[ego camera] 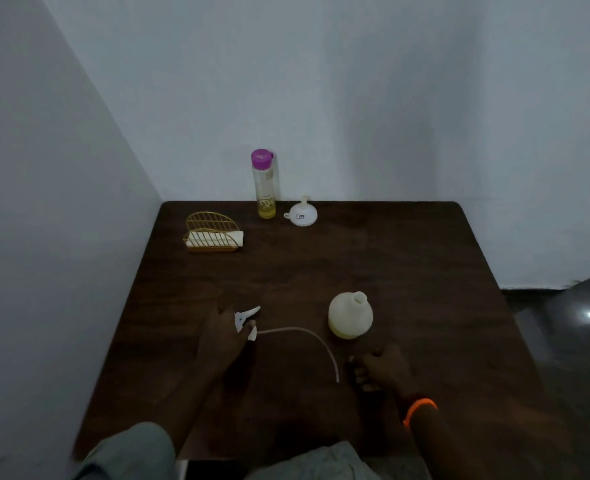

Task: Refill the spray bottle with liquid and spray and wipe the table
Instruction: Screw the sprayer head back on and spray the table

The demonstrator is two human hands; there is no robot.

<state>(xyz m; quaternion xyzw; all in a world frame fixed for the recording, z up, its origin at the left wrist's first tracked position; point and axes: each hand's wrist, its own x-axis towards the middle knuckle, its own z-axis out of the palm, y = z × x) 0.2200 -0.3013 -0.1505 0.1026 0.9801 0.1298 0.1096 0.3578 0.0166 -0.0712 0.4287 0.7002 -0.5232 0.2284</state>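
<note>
The round pale spray bottle stands uncapped near the middle of the dark wooden table, a little yellowish liquid at its bottom. My left hand grips the white spray head on the tabletop; its long dip tube curves right toward my right hand. That hand rests loosely curled on the table just right of the tube's end, holding nothing. At the back stand a tall clear bottle with a purple cap and some yellow liquid, and an upturned white funnel.
A gold wire holder with folded white napkins sits at the back left. Walls close off the table's left and far sides. Dark floor lies beyond the right edge. An orange band circles my right wrist.
</note>
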